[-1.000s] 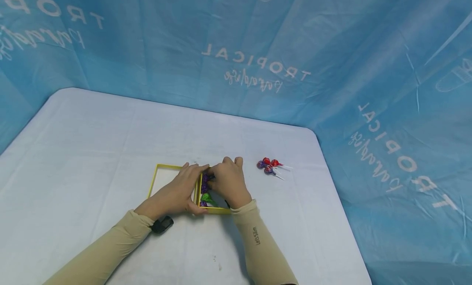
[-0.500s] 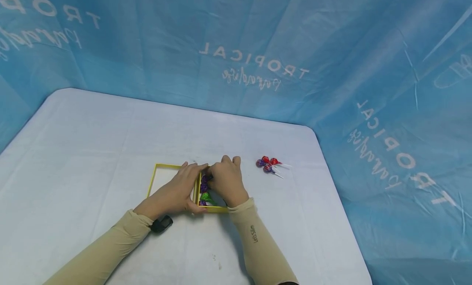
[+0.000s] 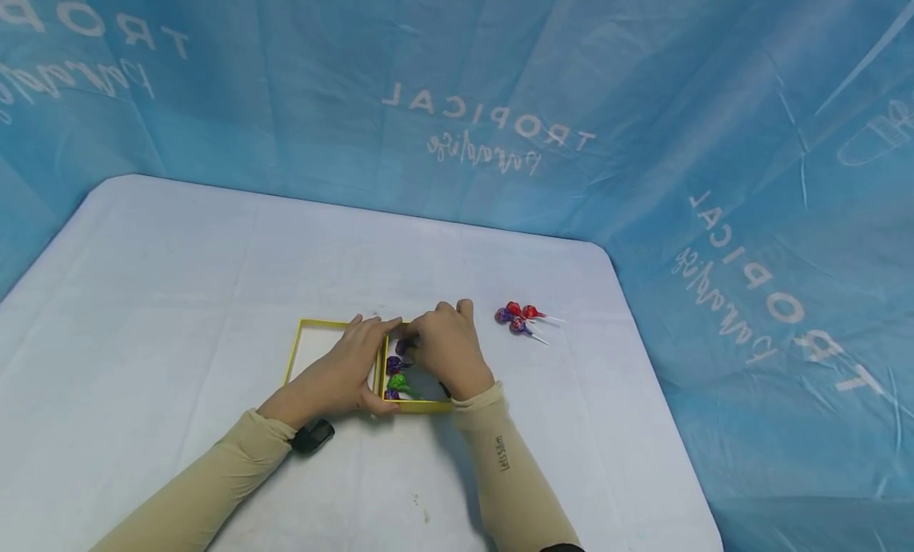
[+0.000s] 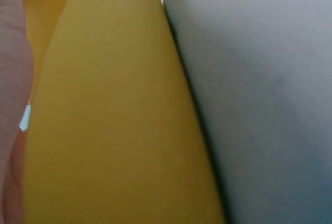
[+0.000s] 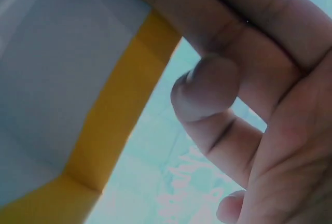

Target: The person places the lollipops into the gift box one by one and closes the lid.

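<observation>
My left hand (image 3: pixel 339 373) holds the left side of a shallow yellow-rimmed box (image 3: pixel 421 408), thumb at the near corner and fingertips at the far one. Inside it, against the left wall, lie a green lollipop (image 3: pixel 398 382) and purple-wrapped lollipops (image 3: pixel 394 365). My right hand (image 3: pixel 450 350) reaches down into the box, its fingertips at another purple lollipop (image 3: pixel 403 346) near the far left corner. It seems to pinch that one, though the fingertips are partly hidden. In the right wrist view, some fingers (image 5: pixel 207 86) are curled beside the box's yellow wall (image 5: pixel 119 99).
A second yellow-rimmed tray (image 3: pixel 294 350) adjoins the box on the left, partly under my left hand. Several red and purple lollipops (image 3: pixel 517 324) with white sticks lie on the white table (image 3: pixel 607 425) to the right. A blue printed curtain (image 3: pixel 321 92) hangs behind.
The right hand has shifted slightly right within the box, and the purple lollipop at its fingertips now stands apart from the one nearer me. The left hand keeps its place.
</observation>
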Available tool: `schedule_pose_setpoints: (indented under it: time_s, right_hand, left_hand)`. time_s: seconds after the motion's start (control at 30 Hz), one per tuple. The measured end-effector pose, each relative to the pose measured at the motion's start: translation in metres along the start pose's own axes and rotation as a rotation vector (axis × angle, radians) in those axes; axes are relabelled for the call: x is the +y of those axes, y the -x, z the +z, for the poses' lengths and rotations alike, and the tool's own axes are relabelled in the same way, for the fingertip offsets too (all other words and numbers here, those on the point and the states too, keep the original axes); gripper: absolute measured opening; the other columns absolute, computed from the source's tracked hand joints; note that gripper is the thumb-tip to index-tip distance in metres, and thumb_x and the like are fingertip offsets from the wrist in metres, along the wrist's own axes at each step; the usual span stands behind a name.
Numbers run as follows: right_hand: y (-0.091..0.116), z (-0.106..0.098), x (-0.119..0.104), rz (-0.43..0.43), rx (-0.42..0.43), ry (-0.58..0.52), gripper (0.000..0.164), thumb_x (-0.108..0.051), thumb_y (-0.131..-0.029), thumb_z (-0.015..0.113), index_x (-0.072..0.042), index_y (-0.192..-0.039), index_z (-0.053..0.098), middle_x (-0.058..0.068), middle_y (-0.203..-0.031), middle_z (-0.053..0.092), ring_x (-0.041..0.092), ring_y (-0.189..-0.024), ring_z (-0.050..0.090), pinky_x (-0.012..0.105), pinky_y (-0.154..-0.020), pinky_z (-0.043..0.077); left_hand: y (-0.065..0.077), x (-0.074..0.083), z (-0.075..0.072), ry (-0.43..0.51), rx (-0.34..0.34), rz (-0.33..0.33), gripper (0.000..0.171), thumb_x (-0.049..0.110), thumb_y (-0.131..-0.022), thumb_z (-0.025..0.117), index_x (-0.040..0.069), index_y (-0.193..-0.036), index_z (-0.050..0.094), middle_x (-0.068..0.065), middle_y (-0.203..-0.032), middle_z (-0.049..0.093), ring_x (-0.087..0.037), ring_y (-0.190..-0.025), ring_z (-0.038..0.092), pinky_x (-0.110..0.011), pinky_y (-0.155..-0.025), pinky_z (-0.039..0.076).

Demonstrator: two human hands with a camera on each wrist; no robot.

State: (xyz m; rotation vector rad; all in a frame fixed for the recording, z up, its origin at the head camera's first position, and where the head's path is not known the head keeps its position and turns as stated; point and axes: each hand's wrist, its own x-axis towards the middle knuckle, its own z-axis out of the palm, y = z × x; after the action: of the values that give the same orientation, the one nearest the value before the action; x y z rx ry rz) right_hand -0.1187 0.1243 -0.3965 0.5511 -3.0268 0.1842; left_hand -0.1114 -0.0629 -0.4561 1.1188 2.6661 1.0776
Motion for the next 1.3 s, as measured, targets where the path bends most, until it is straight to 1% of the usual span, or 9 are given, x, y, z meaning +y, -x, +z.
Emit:
schedule_pose_setpoints:
  time_s: [0.17, 0.37, 0.53, 0.7, 0.8, 0.93, 1.03, 1.13, 1.3]
  right_hand:
    - [0.000, -0.005, 0.011, -0.004, 0.018, -0.115, 0.014, -0.025, -0.077, 0.087, -0.025, -0.091, 0.084, -0.011, -0.087, 0.077, 0.012, -0.076, 0.054, 0.043, -0.080, 0.032]
    - [0.003, -0.013, 0.031, 0.037, 0.052, -0.262, 0.008, -0.025, -0.079, 0.086, -0.023, -0.086, 0.084, -0.011, -0.082, 0.077, 0.013, -0.083, 0.060, 0.045, -0.082, 0.029]
    - [0.006, -0.019, 0.051, 0.086, 0.044, -0.362, 0.008, -0.022, -0.080, 0.085, -0.022, -0.088, 0.083, -0.012, -0.083, 0.077, 0.015, -0.093, 0.066, 0.046, -0.084, 0.026]
    - [0.010, -0.023, 0.075, 0.157, 0.069, -0.372, 0.010, -0.024, -0.081, 0.085, -0.023, -0.090, 0.083, -0.013, -0.086, 0.077, 0.016, -0.096, 0.067, 0.045, -0.084, 0.025]
    - [0.014, -0.025, 0.087, 0.219, 0.103, -0.370, 0.008, -0.023, -0.081, 0.085, -0.023, -0.088, 0.083, -0.012, -0.086, 0.077, 0.017, -0.086, 0.066, 0.046, -0.085, 0.023]
    - [0.017, -0.026, 0.099, 0.291, 0.125, -0.366, 0.005, -0.021, -0.080, 0.084, -0.022, -0.086, 0.083, -0.010, -0.084, 0.076, 0.016, -0.077, 0.064, 0.049, -0.090, 0.023]
    - [0.018, -0.025, 0.107, 0.333, 0.120, -0.357, 0.004, -0.020, -0.080, 0.084, -0.020, -0.084, 0.082, -0.008, -0.079, 0.075, 0.015, -0.081, 0.067, 0.050, -0.091, 0.024]
    - [0.018, -0.023, 0.111, 0.380, 0.109, -0.348, 0.004, -0.019, -0.080, 0.084, -0.019, -0.084, 0.082, -0.007, -0.076, 0.075, 0.017, -0.085, 0.068, 0.051, -0.091, 0.025]
    - [0.019, -0.021, 0.116, 0.428, 0.088, -0.339, 0.006, -0.019, -0.080, 0.084, -0.017, -0.085, 0.083, -0.005, -0.077, 0.076, 0.019, -0.089, 0.069, 0.049, -0.090, 0.026]
  left_hand:
    - [0.000, -0.001, -0.001, -0.005, 0.004, 0.002, 0.118, 0.052, -0.066, 0.088, 0.003, -0.154, 0.026, -0.024, -0.148, 0.040, -0.047, -0.146, 0.028, -0.057, -0.127, 0.013]
    - [-0.005, -0.001, -0.001, -0.016, 0.001, 0.019, 0.117, 0.049, -0.067, 0.089, 0.001, -0.153, 0.026, -0.025, -0.148, 0.040, -0.047, -0.145, 0.029, -0.057, -0.127, 0.013]
    - [-0.007, -0.001, -0.001, -0.016, -0.024, -0.014, 0.121, 0.051, -0.065, 0.090, 0.003, -0.155, 0.025, -0.025, -0.149, 0.038, -0.045, -0.147, 0.027, -0.054, -0.128, 0.011]
    - [-0.006, -0.001, -0.001, -0.016, -0.029, -0.032, 0.123, 0.054, -0.064, 0.090, 0.004, -0.155, 0.024, -0.024, -0.151, 0.038, -0.044, -0.148, 0.026, -0.052, -0.129, 0.009]
    - [-0.005, -0.001, 0.000, -0.029, -0.023, -0.027, 0.124, 0.055, -0.063, 0.089, 0.003, -0.155, 0.024, -0.025, -0.150, 0.038, -0.045, -0.147, 0.026, -0.053, -0.128, 0.010]
    - [-0.004, -0.001, -0.001, -0.031, -0.018, -0.026, 0.124, 0.055, -0.062, 0.089, 0.003, -0.154, 0.025, -0.025, -0.149, 0.039, -0.045, -0.147, 0.027, -0.053, -0.128, 0.010]
    - [-0.004, -0.001, -0.001, -0.026, -0.019, -0.032, 0.124, 0.055, -0.062, 0.089, 0.003, -0.154, 0.025, -0.024, -0.150, 0.038, -0.045, -0.147, 0.026, -0.053, -0.128, 0.010]
    - [-0.003, -0.002, 0.000, -0.029, -0.020, -0.035, 0.124, 0.055, -0.062, 0.089, 0.003, -0.154, 0.025, -0.024, -0.150, 0.038, -0.045, -0.147, 0.027, -0.053, -0.128, 0.010]
    - [-0.002, -0.002, 0.002, -0.032, -0.007, -0.021, 0.123, 0.054, -0.062, 0.089, 0.002, -0.154, 0.025, -0.025, -0.147, 0.040, -0.046, -0.146, 0.028, -0.055, -0.128, 0.011]
